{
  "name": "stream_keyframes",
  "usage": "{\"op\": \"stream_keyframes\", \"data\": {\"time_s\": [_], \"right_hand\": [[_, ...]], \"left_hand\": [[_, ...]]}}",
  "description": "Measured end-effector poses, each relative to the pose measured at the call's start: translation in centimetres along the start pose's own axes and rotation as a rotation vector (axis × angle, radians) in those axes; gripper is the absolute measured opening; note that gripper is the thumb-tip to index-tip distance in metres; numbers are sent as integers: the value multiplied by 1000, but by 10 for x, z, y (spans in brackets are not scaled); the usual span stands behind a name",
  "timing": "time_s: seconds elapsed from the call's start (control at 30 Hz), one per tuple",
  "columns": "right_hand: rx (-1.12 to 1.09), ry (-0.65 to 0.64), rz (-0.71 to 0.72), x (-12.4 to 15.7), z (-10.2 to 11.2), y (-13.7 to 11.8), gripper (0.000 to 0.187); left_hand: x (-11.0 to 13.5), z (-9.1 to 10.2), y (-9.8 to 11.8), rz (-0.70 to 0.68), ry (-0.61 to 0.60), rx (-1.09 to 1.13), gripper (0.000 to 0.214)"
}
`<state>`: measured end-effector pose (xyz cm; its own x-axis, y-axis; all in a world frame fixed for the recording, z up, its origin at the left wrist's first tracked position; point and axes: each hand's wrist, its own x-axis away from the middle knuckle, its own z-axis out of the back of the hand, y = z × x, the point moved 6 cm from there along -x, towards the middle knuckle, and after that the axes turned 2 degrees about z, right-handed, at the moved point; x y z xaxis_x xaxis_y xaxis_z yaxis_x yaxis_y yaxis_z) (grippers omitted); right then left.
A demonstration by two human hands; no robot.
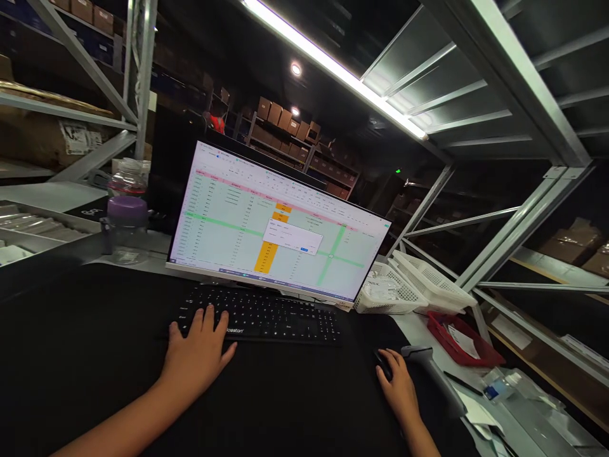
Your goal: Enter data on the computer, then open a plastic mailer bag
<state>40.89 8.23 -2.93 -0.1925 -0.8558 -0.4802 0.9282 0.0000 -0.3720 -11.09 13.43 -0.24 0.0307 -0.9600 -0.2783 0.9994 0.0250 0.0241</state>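
Observation:
My left hand [200, 349] lies flat with fingers spread on the left end of a black keyboard [266, 315]. My right hand [397, 384] curls over a black mouse [382, 363] on the dark desk mat [95, 343]. Behind the keyboard stands a white monitor [280, 228] showing a spreadsheet with green and orange bands and a small dialog box in the middle.
A grey barcode scanner [431, 368] lies right of the mouse. White mesh baskets [413, 285] and a red tray [461, 343] sit at the right. A clear jar with a purple lid [126, 225] stands left of the monitor. Metal shelving with cartons surrounds the desk.

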Motion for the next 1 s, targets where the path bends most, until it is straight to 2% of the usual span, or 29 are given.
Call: {"op": "stream_keyframes", "data": {"time_s": [0.6, 1.0], "right_hand": [[5, 7, 11, 0, -1, -1, 45], [-22, 4, -1, -1, -2, 1, 52]], "left_hand": [[1, -2, 0, 3, -31, -83, 67], [1, 0, 0, 12, -32, -40, 67]]}}
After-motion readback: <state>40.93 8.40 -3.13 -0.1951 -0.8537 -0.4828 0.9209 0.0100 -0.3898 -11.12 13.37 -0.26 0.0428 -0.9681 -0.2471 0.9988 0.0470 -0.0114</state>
